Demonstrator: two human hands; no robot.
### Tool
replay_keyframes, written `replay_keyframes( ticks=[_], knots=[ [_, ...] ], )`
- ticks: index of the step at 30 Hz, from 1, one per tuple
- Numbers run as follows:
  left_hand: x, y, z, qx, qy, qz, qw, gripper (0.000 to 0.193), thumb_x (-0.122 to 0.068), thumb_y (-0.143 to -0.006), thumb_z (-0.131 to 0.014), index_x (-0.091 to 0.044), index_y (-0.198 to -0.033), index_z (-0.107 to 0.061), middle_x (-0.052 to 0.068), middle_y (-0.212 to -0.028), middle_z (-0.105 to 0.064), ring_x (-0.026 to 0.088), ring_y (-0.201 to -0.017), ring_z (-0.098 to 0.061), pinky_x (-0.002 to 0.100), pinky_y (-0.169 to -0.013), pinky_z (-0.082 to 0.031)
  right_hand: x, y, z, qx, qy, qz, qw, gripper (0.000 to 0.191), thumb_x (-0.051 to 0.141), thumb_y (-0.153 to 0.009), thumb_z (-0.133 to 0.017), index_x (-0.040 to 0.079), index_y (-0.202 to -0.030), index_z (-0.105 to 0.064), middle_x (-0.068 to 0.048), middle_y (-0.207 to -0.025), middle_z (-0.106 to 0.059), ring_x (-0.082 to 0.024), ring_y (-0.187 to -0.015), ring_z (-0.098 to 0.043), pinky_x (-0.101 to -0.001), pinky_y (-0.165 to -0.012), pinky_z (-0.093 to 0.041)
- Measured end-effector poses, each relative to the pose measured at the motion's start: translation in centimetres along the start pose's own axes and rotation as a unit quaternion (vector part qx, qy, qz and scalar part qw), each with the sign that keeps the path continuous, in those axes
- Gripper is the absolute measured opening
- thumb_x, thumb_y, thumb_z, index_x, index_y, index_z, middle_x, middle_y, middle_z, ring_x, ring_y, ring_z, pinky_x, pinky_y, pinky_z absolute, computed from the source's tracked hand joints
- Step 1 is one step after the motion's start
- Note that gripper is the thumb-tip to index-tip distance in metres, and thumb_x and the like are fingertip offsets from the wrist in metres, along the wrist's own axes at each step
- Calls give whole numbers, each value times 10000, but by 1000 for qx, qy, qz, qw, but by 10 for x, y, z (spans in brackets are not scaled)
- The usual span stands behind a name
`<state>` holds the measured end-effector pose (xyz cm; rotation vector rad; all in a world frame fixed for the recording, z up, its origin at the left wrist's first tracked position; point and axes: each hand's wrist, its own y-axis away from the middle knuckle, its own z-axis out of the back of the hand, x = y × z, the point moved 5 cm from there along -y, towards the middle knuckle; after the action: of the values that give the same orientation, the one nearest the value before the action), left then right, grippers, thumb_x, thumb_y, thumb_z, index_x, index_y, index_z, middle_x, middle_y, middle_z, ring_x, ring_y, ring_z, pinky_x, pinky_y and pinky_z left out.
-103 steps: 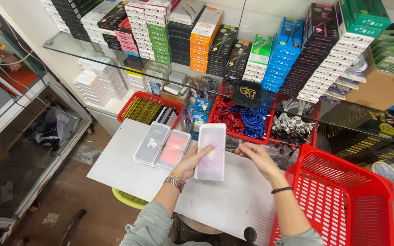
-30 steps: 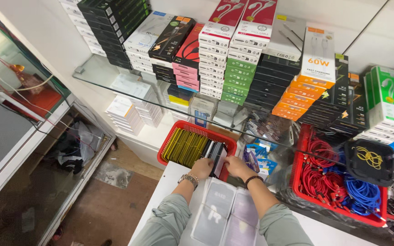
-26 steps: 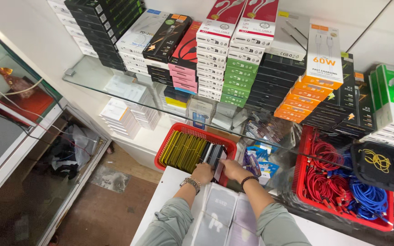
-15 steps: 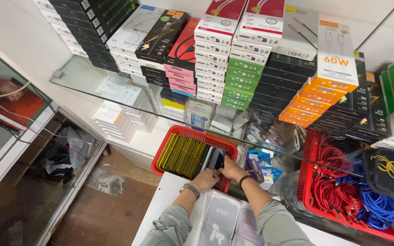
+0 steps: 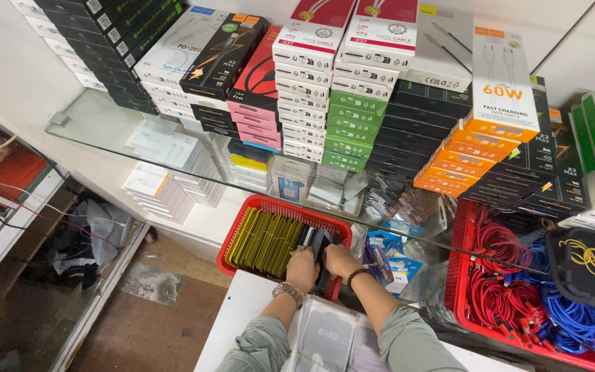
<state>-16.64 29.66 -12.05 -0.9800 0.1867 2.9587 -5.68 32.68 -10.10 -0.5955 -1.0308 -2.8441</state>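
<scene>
Both hands reach into a red plastic basket [image 5: 242, 227] with a perforated mesh wall, standing at the far edge of the white tabletop [image 5: 235, 320] under a glass shelf [image 5: 139, 148]. The basket holds thin, flat packets set on edge in a tight row: yellow-green ones [image 5: 266, 241] on the left, dark ones [image 5: 317, 242] on the right. Their faces stand upright, and the row's long axis runs left to right across the basket. The left hand [image 5: 303, 260], a metal watch on its wrist, has its fingers curled down into the dark packets, gripping some of them. The right hand [image 5: 341, 260], a dark bracelet on its wrist, is closed against the same dark bunch from the other side. Clear, glossy plastic cases [image 5: 328, 337] lie flat on the tabletop between the forearms. To the right, a second red basket [image 5: 459, 275] holds coiled red and blue cables [image 5: 518, 289]
</scene>
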Motion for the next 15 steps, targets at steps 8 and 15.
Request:
replay_keyframes(
  ticks=[8, 15],
  knots=[
    [-8, -2, -4, -11, -1, -65, 998, 288, -146, -720, -809, -37, -971, -721, 241, -1081, -671, 435, -1018, -661, 489, -829, -556, -12, 7, -6, 13, -229, -69, 971, 335, 86, -916, -591, -15, -1228, -661, -187, -1202, -722, -347, -962, -785, -383, -704, -666],
    [-12, -6, -5, 138, 46, -32, 989, 834, -296, -780, -833, 32, -1406, -389, 273, -1030, -706, 437, -1035, -690, 475, -903, -564, -29, 14, -20, -8, -397, -106, 912, 676, 79, -942, -488, 167, -1579, -279, -174, -1340, -622, -311, -1080, -680, -451, -771, -597]
  ],
)
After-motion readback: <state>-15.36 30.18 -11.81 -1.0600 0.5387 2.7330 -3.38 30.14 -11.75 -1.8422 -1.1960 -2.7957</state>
